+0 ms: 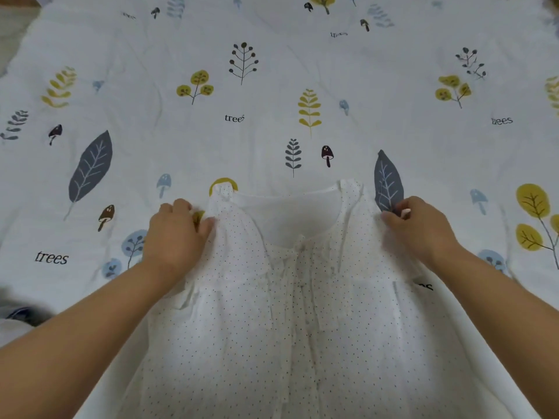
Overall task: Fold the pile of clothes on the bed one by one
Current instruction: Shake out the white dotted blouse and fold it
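A white sleeveless dress with small dark dots (290, 322) lies flat on the bed, neckline pointing away from me, a tie bow at its chest. My left hand (175, 234) pinches the fabric at the dress's left armhole edge. My right hand (420, 225) pinches the right armhole edge, just below the shoulder strap. Both shoulder straps lie flat beyond my fingers. The lower part of the dress runs out of the bottom of the view.
The bed is covered by a white sheet (272, 86) printed with leaves, trees and mushrooms. A dark and light bundle of cloth (18, 319) shows at the left edge. The bed's left border shows at the top left corner.
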A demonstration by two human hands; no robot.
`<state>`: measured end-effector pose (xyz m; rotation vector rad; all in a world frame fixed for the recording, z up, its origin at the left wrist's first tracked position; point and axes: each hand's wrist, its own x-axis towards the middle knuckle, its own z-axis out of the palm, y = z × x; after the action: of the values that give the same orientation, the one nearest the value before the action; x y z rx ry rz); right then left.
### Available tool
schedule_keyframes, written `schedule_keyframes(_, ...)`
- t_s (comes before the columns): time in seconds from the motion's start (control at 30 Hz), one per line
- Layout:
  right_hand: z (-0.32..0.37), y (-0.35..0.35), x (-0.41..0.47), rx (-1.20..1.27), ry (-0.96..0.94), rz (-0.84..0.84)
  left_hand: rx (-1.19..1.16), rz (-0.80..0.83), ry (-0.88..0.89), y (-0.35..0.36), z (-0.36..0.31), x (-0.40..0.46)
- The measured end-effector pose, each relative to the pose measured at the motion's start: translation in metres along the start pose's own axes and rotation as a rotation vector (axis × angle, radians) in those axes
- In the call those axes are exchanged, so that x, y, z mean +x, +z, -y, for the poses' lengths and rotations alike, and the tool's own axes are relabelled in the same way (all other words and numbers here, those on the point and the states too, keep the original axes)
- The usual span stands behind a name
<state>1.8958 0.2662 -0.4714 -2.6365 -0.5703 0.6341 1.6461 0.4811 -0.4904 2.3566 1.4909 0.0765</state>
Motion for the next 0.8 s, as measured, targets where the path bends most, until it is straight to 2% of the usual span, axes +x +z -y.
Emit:
schedule_keyframes(0.07,0.001,0.012,0.006,-0.008,0.011,0.101,-0.008,0.110,-0.131,0.013,0.005,0.003)
schedule_keyframes(0.1,0.004,0.018,0.009,-0.037,0.019,0.122,-0.020,0.114,-0.124,0.019,0.006,0.005)
schedule_keyframes(0.23,0.017,0.035,0.022,-0.256,0.001,0.160,-0.044,-0.011,0.074,0.027,0.005,0.013)
schedule_keyframes(0.3,0.023,0.032,0.031,-0.254,-0.018,0.067,-0.062,-0.108,0.100,0.023,0.003,0.025)
schedule_keyframes(0.47,0.047,0.020,0.060,-0.041,-0.098,-0.353,-0.141,-0.339,0.040,0.003,-0.018,0.068)
schedule_keyframes(0.53,0.056,0.026,0.065,-0.080,-0.083,-0.384,-0.134,-0.357,0.047,0.003,-0.029,0.074)
schedule_keyframes(0.6,0.054,0.040,0.058,-0.249,-0.114,-0.349,-0.043,-0.349,0.143,0.009,-0.034,0.066)
schedule_keyframes(0.67,0.042,0.056,0.044,-0.406,-0.205,-0.289,0.124,-0.236,0.302,0.022,-0.028,0.049)
schedule_keyframes(0.7,0.033,0.064,0.039,-0.479,-0.248,-0.216,0.245,-0.114,0.365,0.030,-0.022,0.041)
schedule_keyframes(0.8,0.012,0.079,0.032,-0.576,-0.288,0.040,0.503,0.267,0.369,0.052,0.001,0.032)
